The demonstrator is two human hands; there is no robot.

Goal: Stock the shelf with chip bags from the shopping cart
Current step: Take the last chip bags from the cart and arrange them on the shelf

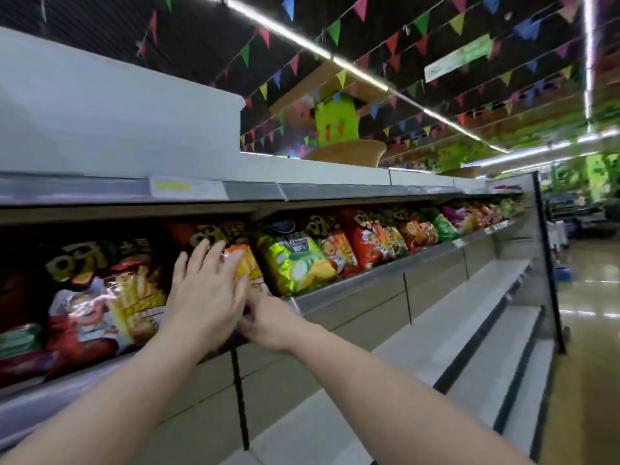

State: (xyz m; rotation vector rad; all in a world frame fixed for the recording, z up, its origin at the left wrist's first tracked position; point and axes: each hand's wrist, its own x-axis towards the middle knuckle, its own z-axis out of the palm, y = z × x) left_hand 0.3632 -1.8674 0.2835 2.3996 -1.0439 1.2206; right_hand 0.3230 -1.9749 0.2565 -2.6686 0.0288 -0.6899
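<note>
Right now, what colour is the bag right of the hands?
Mostly green and yellow bag; head view.

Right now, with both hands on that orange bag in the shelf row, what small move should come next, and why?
Probably a short push inward. The left hand lies flat on the orange chip bag, the right hand holds its lower edge, and the bag sits between the red bag and the green bag.

left hand [204, 290] flat on orange chip bag [243, 260] on shelf [352, 290], right hand [268, 318] pinching its bottom edge, green bag [295, 263] just beside
</note>
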